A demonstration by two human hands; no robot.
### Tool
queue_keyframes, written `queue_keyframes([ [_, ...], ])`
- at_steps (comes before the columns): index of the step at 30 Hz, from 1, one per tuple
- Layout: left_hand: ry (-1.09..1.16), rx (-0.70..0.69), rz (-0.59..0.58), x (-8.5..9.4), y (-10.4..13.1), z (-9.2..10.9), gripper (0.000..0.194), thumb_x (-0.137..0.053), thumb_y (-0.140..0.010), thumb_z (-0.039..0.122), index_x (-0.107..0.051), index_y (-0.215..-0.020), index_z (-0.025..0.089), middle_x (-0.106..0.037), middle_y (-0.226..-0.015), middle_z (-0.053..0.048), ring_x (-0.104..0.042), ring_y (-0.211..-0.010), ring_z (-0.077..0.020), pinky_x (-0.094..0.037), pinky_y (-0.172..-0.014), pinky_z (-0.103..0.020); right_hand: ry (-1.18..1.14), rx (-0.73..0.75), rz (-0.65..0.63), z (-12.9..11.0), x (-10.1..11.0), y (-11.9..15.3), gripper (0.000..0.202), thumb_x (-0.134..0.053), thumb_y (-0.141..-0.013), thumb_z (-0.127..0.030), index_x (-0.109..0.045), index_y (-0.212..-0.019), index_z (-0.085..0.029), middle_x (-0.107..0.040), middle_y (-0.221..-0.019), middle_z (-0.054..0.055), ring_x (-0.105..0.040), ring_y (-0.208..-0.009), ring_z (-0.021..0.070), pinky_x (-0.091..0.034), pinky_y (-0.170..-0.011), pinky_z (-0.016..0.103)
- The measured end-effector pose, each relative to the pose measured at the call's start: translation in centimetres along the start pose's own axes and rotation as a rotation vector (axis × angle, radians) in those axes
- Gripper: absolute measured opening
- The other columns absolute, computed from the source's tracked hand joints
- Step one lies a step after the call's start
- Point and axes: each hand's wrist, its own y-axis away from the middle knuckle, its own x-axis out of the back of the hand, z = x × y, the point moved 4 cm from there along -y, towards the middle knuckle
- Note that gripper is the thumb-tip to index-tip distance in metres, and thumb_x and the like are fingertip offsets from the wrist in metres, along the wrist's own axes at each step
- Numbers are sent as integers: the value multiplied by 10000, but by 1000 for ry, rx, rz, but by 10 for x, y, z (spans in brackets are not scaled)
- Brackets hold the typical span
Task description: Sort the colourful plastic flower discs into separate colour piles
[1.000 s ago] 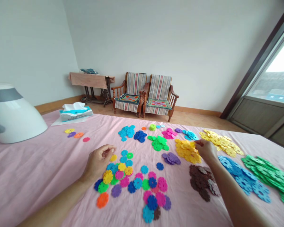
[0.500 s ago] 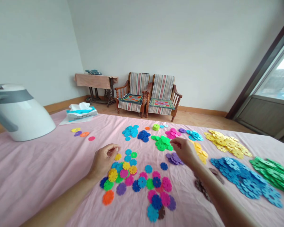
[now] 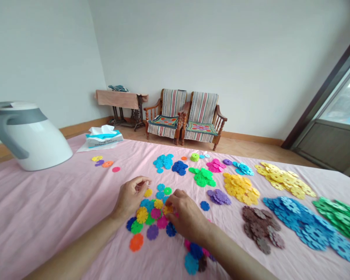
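Mixed flower-shaped discs lie in the middle of the pink cloth, among them an orange disc [image 3: 136, 242], a purple disc [image 3: 152, 232] and a green disc [image 3: 137, 226]. My left hand [image 3: 132, 195] hovers at their upper left, fingers curled together beside a small yellow disc [image 3: 147, 192]; whatever it pinches is too small to make out. Over the right part of the mixed discs is my right hand [image 3: 184, 213], its fingertips on a yellow-orange disc [image 3: 167, 210]. That hand and forearm hide several discs beneath.
Sorted piles include green [image 3: 203, 177], purple [image 3: 219, 196], orange-yellow [image 3: 240, 188], brown [image 3: 258, 226] and blue [image 3: 309, 223]. At the left stand a white jug [image 3: 43, 136] and a tissue box [image 3: 104, 139]. Two chairs [image 3: 202, 116] are by the wall.
My right hand has moved left and nearer, from beside the green pile to the mixed discs. The view has shifted slightly, and the orange-yellow and brown piles are now uncovered.
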Motion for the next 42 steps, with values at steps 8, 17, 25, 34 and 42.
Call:
queue_keyframes([
  [8, -29, -36, -1, 0, -1, -3, 276, -491, -810, 367, -660, -872, 157, -706, -862, -58, -664, -747, -184, -541, -637, -248, -84, -68, 50, 6, 3, 9, 153, -573, -694, -87, -544, -818, -172, -595, -794, 19, -532, -739, 144, -386, -640, 236],
  [17, -35, -46, -9, 1, -1, -2, 289, -493, -806, 382, -662, -870, 157, -715, -867, -69, -671, -751, -193, -539, -647, -256, -29, -369, 460, 110, 99, 11, 47, -548, -717, -221, -575, -721, -182, -632, -651, -3, -578, -596, 127, -415, -551, 216],
  [25, -39, -38, -6, -1, -1, -7, 279, -495, -807, 377, -666, -874, 166, -717, -847, -57, -669, -734, -189, -529, -633, -252, 161, -731, 671, 220, 151, 68, 114, -529, -657, -278, -581, -626, -182, -613, -530, 34, -550, -476, 166, -352, -439, 253],
  [34, -43, -45, -15, 0, -1, -4, 275, -495, -809, 377, -661, -868, 165, -713, -854, -55, -666, -756, -189, -525, -649, -248, 235, -831, 679, 236, 152, 76, 91, -552, -621, -215, -635, -634, -180, -667, -608, 71, -594, -542, 194, -367, -471, 264],
  [42, 10, -22, 13, 0, -1, -3, 273, -511, -794, 374, -664, -862, 158, -714, -829, -60, -671, -740, -194, -537, -625, -252, 105, -452, 481, 144, 108, 22, 141, -510, -745, -247, -642, -759, -200, -664, -678, 4, -605, -620, 144, -422, -585, 236],
])
